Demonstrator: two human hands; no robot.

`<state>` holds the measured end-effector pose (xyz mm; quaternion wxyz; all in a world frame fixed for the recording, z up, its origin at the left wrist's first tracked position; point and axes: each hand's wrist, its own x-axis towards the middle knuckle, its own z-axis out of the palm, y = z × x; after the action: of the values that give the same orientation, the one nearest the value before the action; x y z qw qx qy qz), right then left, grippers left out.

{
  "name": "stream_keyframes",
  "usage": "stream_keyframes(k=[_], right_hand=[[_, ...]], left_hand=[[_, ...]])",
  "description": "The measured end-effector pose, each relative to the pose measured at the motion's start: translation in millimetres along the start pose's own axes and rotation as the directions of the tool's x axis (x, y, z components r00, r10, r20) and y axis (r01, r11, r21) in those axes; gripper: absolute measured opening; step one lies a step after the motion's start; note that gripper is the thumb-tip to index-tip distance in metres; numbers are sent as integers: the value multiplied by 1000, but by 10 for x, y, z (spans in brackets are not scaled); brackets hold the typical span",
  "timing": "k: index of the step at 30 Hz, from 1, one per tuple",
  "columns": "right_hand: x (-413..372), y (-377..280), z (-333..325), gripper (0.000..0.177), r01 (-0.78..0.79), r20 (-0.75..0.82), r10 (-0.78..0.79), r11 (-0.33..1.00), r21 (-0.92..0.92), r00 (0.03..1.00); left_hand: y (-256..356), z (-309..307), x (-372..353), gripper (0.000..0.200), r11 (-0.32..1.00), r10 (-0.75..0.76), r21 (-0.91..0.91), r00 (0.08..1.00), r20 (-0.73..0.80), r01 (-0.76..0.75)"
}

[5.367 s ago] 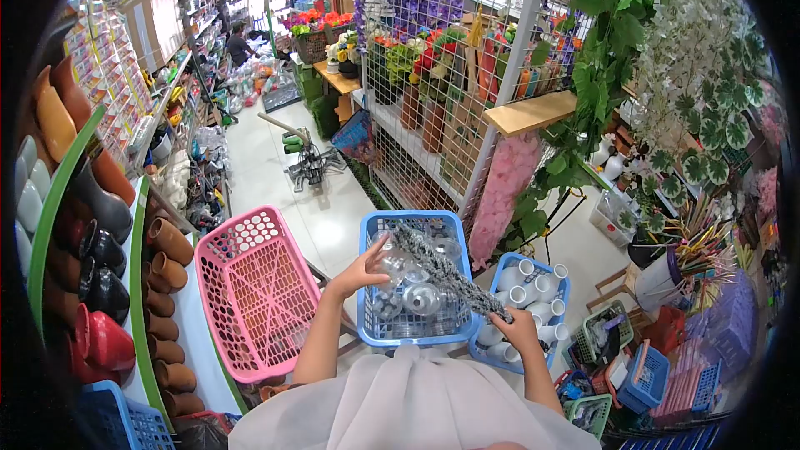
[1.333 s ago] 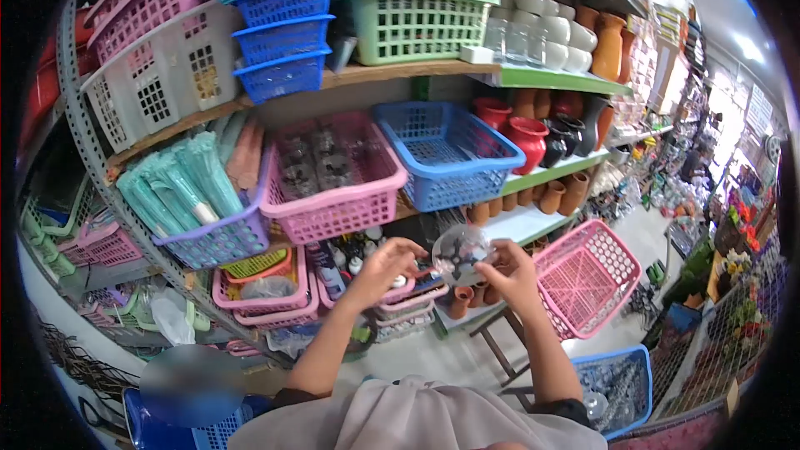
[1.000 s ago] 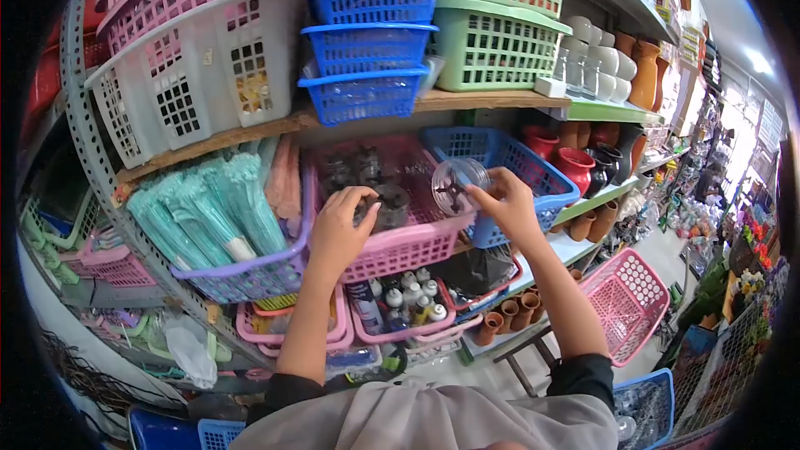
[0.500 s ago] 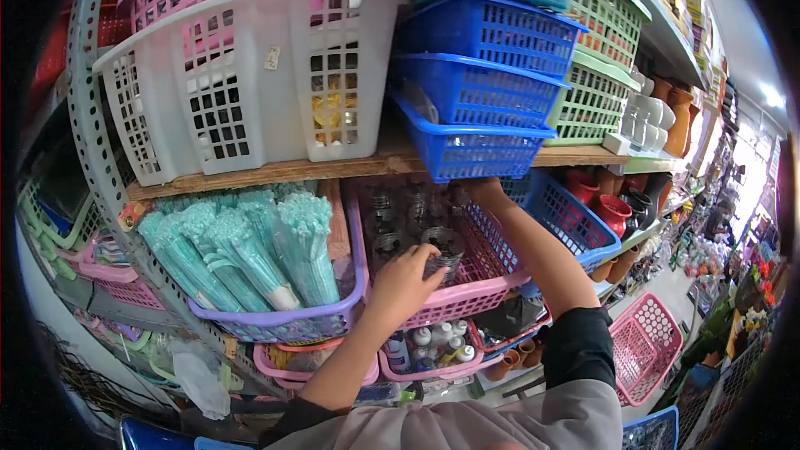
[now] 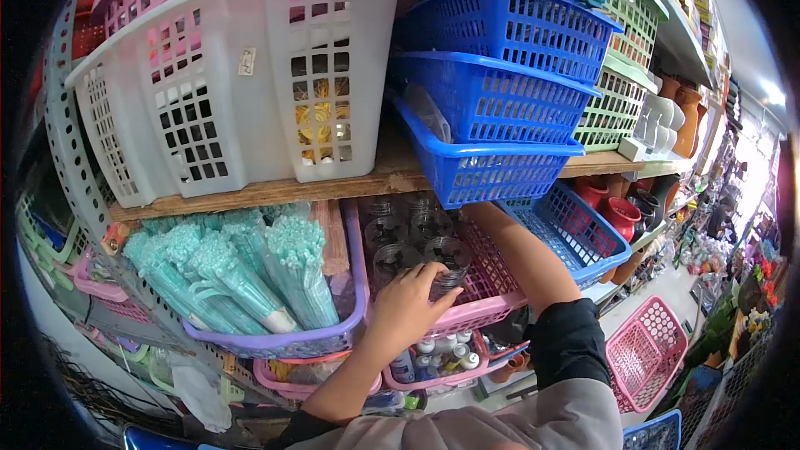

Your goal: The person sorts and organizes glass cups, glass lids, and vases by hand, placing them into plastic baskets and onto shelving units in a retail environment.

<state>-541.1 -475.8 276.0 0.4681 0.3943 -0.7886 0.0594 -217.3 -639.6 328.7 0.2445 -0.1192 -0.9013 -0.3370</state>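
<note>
Inside a pink basket (image 5: 487, 307) on the lower shelf stand several clear, round plastic jars (image 5: 393, 262). My left hand (image 5: 410, 304) curls its thumb and fingers around the front right jar (image 5: 447, 257), at the basket's front edge. My right forearm (image 5: 533, 262) reaches over the same basket toward its back. The right hand itself is hidden behind the overhanging blue basket (image 5: 504, 171), so its fingers and anything in them do not show.
Left of the jars, a purple basket (image 5: 325, 335) holds bundles of teal stems (image 5: 250, 271). The wooden shelf (image 5: 333, 187) above carries a big white basket (image 5: 242, 75). A light blue basket (image 5: 596, 262) sits at right. Another pink basket (image 5: 646, 358) stands lower right.
The view has shifted nearer to the shelf, so the baskets look larger. My left hand keeps its place at the front right jar, and my right hand stays reaching under the blue basket.
</note>
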Motion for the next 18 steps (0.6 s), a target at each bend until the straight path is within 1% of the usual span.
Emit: stream_keyframes(k=[4,5,6,9,15,18], right_hand=[[-18,-66,2,37,-11,45,10,1000,9,999],[127,-144,97,37,-14,54,13,1000,10,998],[21,-158,59,37,-17,64,16,1000,10,998],[17,-241,108,36,-28,98,27,1000,7,995],[-47,-41,-17,36,-31,193,31,1000,-4,981],[16,-66,-15,36,-28,232,30,1000,-8,972]], left_hand=[[20,-15,8,38,999,6,36,1000,-7,-6],[20,-14,12,38,999,6,40,1000,-3,-6],[16,-13,14,38,1000,-1,29,1000,4,1],[34,-21,11,38,1000,-13,13,1000,12,13],[36,-18,14,39,1000,-29,-9,999,18,29],[35,-22,19,39,1000,-20,-16,1000,7,20]])
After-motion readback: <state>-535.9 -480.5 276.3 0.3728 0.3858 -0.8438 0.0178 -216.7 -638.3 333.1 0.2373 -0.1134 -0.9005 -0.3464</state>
